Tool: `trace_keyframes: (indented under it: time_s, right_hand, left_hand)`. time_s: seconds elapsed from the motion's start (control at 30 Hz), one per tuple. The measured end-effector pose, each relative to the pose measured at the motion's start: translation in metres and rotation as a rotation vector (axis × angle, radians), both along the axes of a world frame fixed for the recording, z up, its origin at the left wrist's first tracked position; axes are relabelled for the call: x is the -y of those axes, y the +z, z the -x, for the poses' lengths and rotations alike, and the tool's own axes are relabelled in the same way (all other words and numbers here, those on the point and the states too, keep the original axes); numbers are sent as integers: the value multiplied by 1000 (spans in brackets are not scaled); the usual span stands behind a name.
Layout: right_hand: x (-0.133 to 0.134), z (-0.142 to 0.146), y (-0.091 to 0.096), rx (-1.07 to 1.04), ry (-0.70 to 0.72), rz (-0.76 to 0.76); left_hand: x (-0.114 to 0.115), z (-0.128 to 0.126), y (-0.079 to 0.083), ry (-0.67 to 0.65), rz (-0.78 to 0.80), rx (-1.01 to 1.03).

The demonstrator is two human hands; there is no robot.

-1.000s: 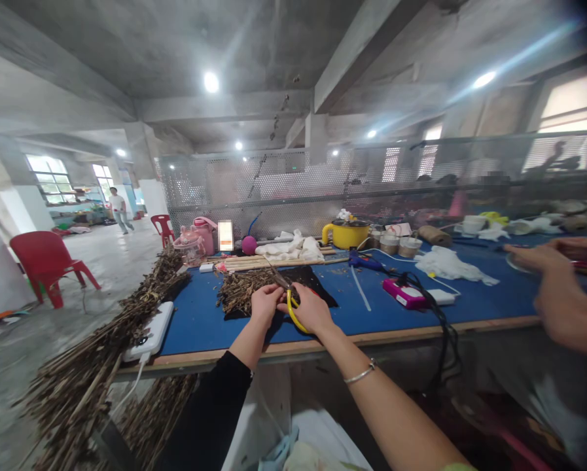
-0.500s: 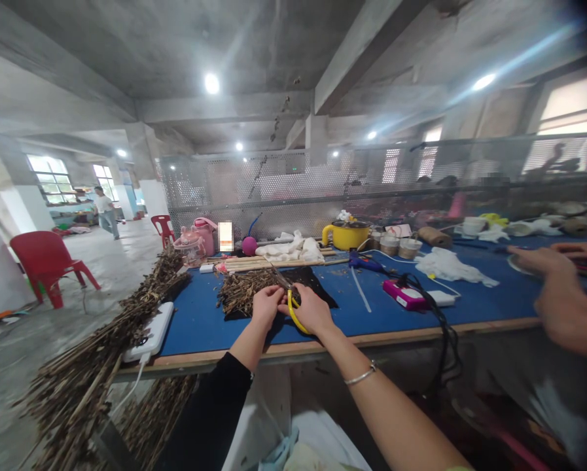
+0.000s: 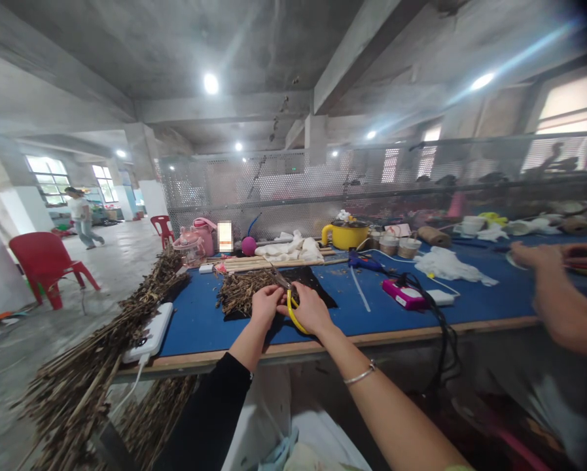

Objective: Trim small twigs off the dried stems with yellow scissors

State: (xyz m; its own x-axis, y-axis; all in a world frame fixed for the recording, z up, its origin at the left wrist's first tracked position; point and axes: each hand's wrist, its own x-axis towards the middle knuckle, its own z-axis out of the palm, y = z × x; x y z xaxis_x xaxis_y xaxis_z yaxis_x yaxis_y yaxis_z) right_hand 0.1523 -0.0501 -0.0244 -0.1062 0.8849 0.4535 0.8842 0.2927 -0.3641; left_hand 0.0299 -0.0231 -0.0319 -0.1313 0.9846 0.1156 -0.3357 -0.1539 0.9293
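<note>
My right hand [image 3: 310, 309] grips a pair of scissors with yellow handles [image 3: 293, 314], blades pointing up and away to the left. Close beside it, my left hand [image 3: 266, 304] has its fingers pinched together near the blades; whatever lies between them is too small or hidden to make out. Just beyond both hands, a pile of short brown dried stems [image 3: 241, 291] rests on a black cloth [image 3: 317, 284] spread over the blue table top [image 3: 199, 327].
A long bundle of dried stalks [image 3: 97, 353] hangs over the table's left end beside a white power strip [image 3: 153, 332]. Wooden sticks [image 3: 249, 263], a yellow pot [image 3: 349, 235], a blue glue gun [image 3: 366, 260] and a magenta box [image 3: 404, 294] lie around. At right, a co-worker's arm [image 3: 561, 301] reaches in.
My hands and the scissors stay almost in the same place. The co-worker's hands on the right have shifted slightly, and a person in the left background has walked further left.
</note>
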Motion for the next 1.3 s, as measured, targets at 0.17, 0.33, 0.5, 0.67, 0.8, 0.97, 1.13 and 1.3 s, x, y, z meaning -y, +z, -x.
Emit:
trace_keyframes:
  time_s: [0.17,0.33,0.5,0.67,0.8,0.97,1.13,1.3]
  right_hand:
    - [1,0,2,-36,28,12]
    - [4,0,6,-12,0,41]
    - [6,1,6,12,-41,86]
    - [4,1,3,5,-38,19]
    - [1,1,1,33,-17,23]
    - [0,1,0,16,-1,25]
    - [0,0,1,-16,12,18]
    - [2,0,3,-29,6,1]
  left_hand:
    - [-1,0,-3,-14,-16,-19]
    - [-1,0,-2,0,-4,-20]
    - [-3,0,-3,-2,8,12]
    - [-5,1,-3,35,1,26]
    - [-6,2,-4,22,-18,-19]
    - [-7,2,-5,7,-32,-18]
    - [-4,0,-4,-53,-23,4]
    - [-1,-1,-3,-42,-8,-14]
